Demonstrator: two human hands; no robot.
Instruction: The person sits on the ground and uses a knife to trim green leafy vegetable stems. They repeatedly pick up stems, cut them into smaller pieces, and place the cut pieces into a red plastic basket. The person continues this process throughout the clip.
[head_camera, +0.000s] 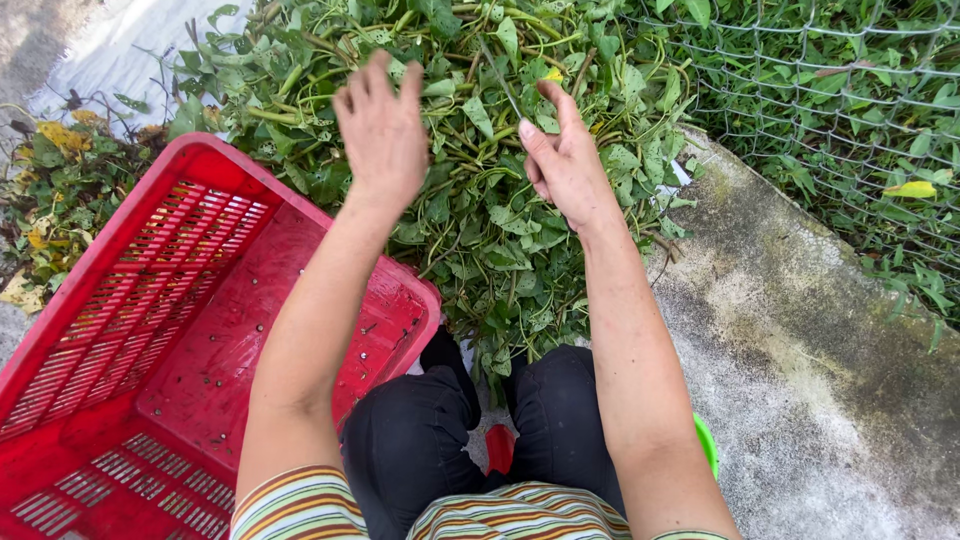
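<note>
A big heap of green leafy vines (480, 200) lies on the ground in front of me. My right hand (565, 160) is raised over the heap and pinches a thin green stem (500, 75) between thumb and fingers. My left hand (382, 130) hovers above the left part of the heap, seen from the back, fingers bent downward; whether it holds anything is hidden. An empty red slatted plastic crate (150, 330) stands at my left, beside my left forearm.
A wire mesh fence (840, 110) with green plants behind it runs along the right. A concrete slab (800, 380) lies below it. Withered yellow leaves (55, 170) sit left of the crate. My knees in black trousers (470, 440) are at the bottom, with a green object (708, 445) at my right.
</note>
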